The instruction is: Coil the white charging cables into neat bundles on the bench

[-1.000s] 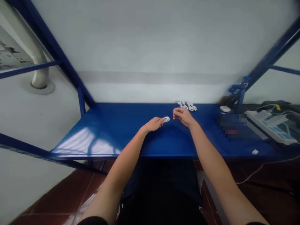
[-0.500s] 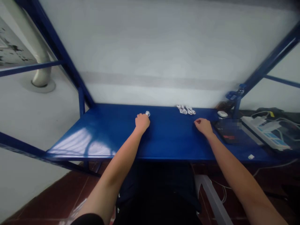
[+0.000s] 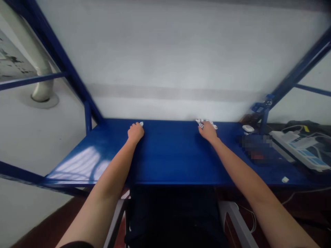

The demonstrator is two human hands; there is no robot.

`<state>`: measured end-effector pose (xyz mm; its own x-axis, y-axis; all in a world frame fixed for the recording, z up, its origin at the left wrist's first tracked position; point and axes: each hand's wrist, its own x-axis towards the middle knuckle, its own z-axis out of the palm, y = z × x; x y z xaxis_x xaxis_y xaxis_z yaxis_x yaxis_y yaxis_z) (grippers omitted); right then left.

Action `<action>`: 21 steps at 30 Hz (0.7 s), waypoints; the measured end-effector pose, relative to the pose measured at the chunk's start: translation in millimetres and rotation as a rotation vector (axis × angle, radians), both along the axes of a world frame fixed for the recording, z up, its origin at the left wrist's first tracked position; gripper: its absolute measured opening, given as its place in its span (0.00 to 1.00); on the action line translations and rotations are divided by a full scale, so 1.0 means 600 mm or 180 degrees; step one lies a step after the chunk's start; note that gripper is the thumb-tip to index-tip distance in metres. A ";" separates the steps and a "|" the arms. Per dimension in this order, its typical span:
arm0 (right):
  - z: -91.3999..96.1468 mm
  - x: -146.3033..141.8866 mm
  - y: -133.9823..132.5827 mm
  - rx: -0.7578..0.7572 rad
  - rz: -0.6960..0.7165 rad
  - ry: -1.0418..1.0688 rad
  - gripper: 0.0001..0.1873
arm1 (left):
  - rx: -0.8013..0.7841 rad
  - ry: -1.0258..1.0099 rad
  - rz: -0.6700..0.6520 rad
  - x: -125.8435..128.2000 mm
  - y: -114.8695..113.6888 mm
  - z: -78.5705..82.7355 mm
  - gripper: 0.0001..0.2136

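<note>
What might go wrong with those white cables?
The right hand covers part of the white cable bundles, so their loops might snag together. The white cable poking from the left hand could slip loose. The small white object near the table's front edge might get knocked off.

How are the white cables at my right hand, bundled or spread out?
Bundled: the white cables show as compact loops, partly hidden by your right hand.

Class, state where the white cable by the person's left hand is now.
In the head view, the white cable pokes out from the left hand, left of centre, near the back edge of the blue table.
</note>
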<state>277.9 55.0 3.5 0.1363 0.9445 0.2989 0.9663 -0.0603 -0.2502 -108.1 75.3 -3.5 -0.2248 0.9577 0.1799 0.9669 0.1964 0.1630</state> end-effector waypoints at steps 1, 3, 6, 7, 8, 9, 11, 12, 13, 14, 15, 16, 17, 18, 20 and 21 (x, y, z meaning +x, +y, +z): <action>0.001 -0.010 0.009 -0.0076 -0.0144 0.0009 0.22 | 0.0011 0.0017 0.0037 -0.010 0.001 0.001 0.17; 0.001 -0.023 0.022 -0.0272 -0.0426 0.0026 0.23 | 0.0057 0.0025 0.0133 -0.026 -0.002 0.003 0.17; -0.004 -0.029 0.027 -0.0465 -0.0615 0.0037 0.21 | 0.0298 0.0046 0.0229 -0.032 -0.013 0.004 0.19; -0.007 -0.029 0.026 -0.0473 -0.0634 0.0052 0.20 | 0.0422 0.0087 0.0252 -0.029 -0.019 0.005 0.20; -0.009 -0.029 0.025 -0.0460 -0.0653 0.0088 0.19 | 0.0549 0.0141 0.0272 -0.024 -0.025 0.006 0.20; -0.011 -0.029 0.023 -0.0434 -0.0680 0.0160 0.18 | 0.0650 0.0191 0.0297 -0.017 -0.031 0.008 0.20; -0.013 -0.031 0.020 -0.0343 -0.0668 0.0440 0.15 | 0.0774 0.0205 0.0216 0.004 -0.044 0.014 0.18; -0.014 -0.035 0.017 -0.0287 -0.0620 0.0689 0.13 | 0.0839 0.0160 0.0072 0.019 -0.050 0.017 0.17; -0.014 -0.040 0.014 -0.0238 -0.0554 0.1038 0.12 | 0.0922 0.0064 -0.0151 0.038 -0.055 0.020 0.16; -0.013 -0.047 0.010 -0.0212 -0.0453 0.1485 0.12 | 0.1015 -0.0092 -0.0398 0.060 -0.059 0.022 0.15; -0.013 -0.057 0.005 -0.0212 -0.0328 0.1999 0.12 | 0.1076 -0.0329 -0.0623 0.085 -0.062 0.023 0.14; -0.013 -0.069 -0.002 -0.0236 -0.0202 0.2546 0.12 | 0.1101 -0.0673 -0.0800 0.113 -0.064 0.023 0.13; -0.014 -0.083 -0.010 -0.0302 0.0006 0.3062 0.12 | 0.1000 -0.1117 -0.0970 0.142 -0.065 0.020 0.12; -0.016 -0.099 -0.019 -0.0323 0.0189 0.3445 0.11 | 0.0740 -0.1672 -0.1071 0.170 -0.066 0.017 0.11; -0.020 -0.129 -0.040 -0.0277 0.0636 0.3737 0.11 | -0.0029 -0.2876 -0.1093 0.219 -0.068 0.009 0.15; -0.022 -0.142 -0.051 -0.0219 0.0818 0.3664 0.12 | -0.0277 -0.3423 -0.1086 0.235 -0.070 0.004 0.16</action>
<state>192.9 24.5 -9.9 0.0957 0.9928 0.0716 0.1595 0.0557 -0.9856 33.1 33.4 -0.9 0.0528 0.9984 -0.0196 0.3383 0.0006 0.9410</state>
